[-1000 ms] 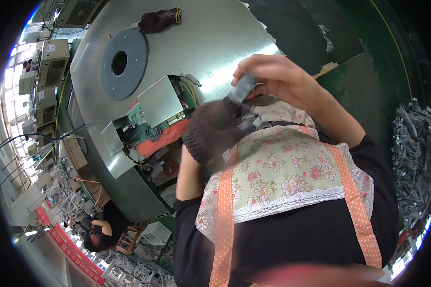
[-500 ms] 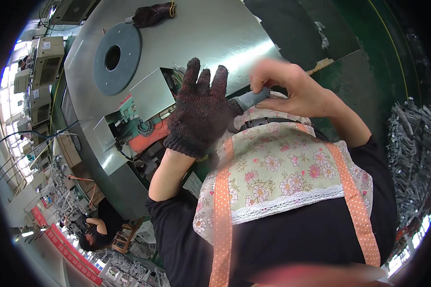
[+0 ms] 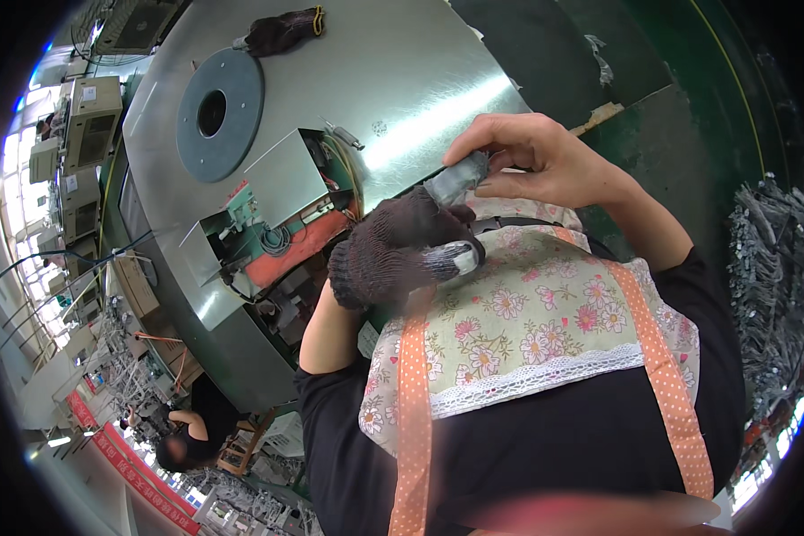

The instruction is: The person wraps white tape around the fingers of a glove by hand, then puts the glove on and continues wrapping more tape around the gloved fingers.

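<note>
My left hand point(image 3: 400, 243) wears a dark brown-black knit glove and is turned, most fingers curled in; its palm is hidden. A grey tape-like wrap point(image 3: 456, 181) covers what looks like one outstretched finger of the glove. My bare right hand point(image 3: 545, 165) pinches the far end of that wrap between thumb and fingers. Another gloved digit, seemingly the thumb, bears a pale grey patch point(image 3: 464, 259) near its tip. Both hands are close together in front of my flowered apron point(image 3: 509, 308), above the near edge of the metal table point(image 3: 402, 62).
On the table lie a grey disc point(image 3: 238, 147) with a central hole and another dark glove point(image 3: 283, 32). An open metal housing point(image 3: 288, 174) with wires and an orange-red part point(image 3: 299, 250) stands left of my hands. Grey strands point(image 3: 768, 295) hang at the far right. A person point(image 3: 192, 438) sits lower left.
My left hand has turned and curled its raised fingers, moving slightly down and right. The right hand now pinches grey wrap on a different digit; before, it was at the thumb.
</note>
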Available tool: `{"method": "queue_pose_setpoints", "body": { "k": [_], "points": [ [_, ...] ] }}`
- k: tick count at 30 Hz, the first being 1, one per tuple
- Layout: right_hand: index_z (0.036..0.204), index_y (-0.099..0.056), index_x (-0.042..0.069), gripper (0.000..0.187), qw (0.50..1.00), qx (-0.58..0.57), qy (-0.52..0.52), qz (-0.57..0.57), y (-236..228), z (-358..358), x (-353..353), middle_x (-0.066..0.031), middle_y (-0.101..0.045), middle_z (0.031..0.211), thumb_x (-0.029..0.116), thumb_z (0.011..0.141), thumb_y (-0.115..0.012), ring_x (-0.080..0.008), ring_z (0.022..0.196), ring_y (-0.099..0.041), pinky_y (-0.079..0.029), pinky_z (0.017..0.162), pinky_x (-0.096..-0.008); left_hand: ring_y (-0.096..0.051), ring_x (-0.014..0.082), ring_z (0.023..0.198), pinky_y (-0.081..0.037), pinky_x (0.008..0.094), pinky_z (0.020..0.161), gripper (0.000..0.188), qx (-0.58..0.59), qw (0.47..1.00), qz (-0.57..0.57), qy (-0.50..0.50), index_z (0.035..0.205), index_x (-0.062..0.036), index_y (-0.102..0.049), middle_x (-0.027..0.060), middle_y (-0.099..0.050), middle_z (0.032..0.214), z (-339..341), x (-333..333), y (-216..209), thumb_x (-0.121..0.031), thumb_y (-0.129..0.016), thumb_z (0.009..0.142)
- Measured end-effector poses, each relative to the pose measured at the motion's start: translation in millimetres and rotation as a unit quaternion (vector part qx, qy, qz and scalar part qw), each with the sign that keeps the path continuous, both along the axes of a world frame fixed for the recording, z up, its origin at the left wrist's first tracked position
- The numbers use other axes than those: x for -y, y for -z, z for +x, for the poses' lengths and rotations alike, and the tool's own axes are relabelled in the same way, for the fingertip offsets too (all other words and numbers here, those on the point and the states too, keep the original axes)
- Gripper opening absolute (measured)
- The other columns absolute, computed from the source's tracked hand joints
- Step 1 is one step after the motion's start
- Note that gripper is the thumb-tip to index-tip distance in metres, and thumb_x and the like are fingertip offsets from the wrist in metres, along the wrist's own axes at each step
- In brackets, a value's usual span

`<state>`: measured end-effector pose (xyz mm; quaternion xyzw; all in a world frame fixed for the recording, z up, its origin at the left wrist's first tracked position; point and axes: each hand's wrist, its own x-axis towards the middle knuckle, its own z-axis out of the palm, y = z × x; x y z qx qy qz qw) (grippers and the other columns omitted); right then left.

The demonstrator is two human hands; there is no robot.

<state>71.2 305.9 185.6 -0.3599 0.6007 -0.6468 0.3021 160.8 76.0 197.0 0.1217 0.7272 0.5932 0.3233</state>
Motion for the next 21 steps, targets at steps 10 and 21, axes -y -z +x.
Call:
{"method": "queue_pose_setpoints", "body": {
  "k": [10, 21],
  "points": [
    [0.119, -0.056, 0.001, 0.039, 0.999, 0.017, 0.036, -0.001, 3, 2, 6, -0.0054, -0.056, 0.110, 0.000, 0.083, -0.070, -0.0095, 0.101, -0.055, -0.049, 0.086, -0.0251, -0.067, 0.0253, 0.095, -0.038, 0.0442, 0.105, 0.079, 0.164, 0.944, 0.265, -0.110, 0.143, 0.0023, -0.034, 0.0145, -0.070, 0.097, 10, -11, 1, -0.014, -0.074, 0.077],
    [0.123, -0.053, -0.001, 0.039, 0.926, 0.275, 0.156, -0.207, 11, -5, 48, -0.0076, -0.063, 0.086, 0.028, 0.098, -0.055, -0.0094, 0.066, -0.061, -0.050, 0.061, -0.0230, -0.064, 0.0281, 0.093, -0.049, 0.0432, 0.086, 0.029, -0.373, 0.868, -0.324, -0.038, 0.106, -0.0084, -0.062, 0.0111, -0.065, 0.095, -21, -51, 9, -0.020, -0.063, 0.080]
  ]
}}
